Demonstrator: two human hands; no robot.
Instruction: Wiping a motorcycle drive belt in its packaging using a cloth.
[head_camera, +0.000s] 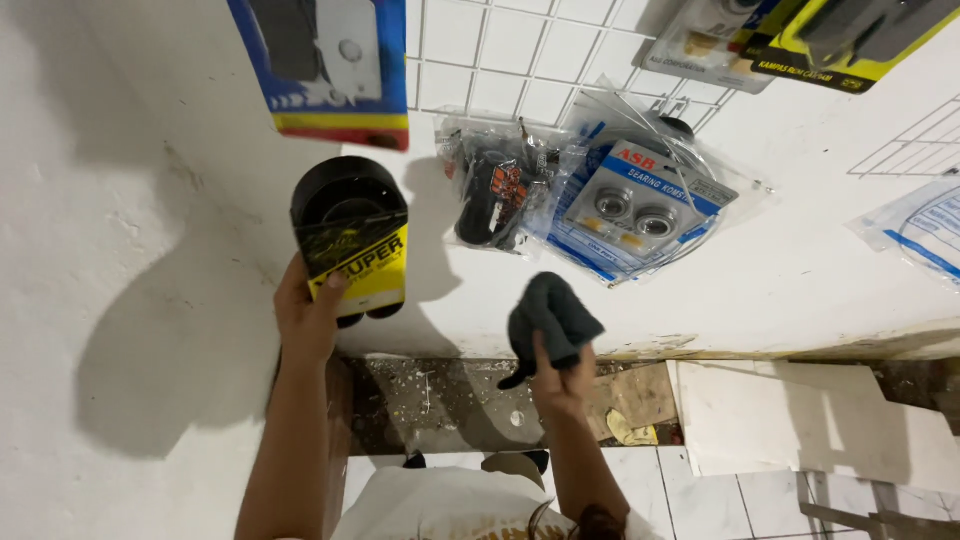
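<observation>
While the left hand (305, 318) grips the black-and-yellow belt pack (352, 238), the right hand (560, 385) pinches a dark cloth (552, 318) just beside it; wiping looks underway, calling for cloth-to-pack contact.

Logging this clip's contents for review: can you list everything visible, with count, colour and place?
black-and-yellow package: 1, black part under yellow label, held up against the wall
dark cloth: 1, dark grey, bunched in the right hand
bearing packet: 1, clear bag with blue-white card, hanging on the grid
black parts bag: 1, clear bag, black and orange contents, left of the bearing packet
blue box: 1, blue, red and yellow, top left
wire grid: 1, white, on the wall
left hand: grips the package
right hand: grips the cloth
</observation>
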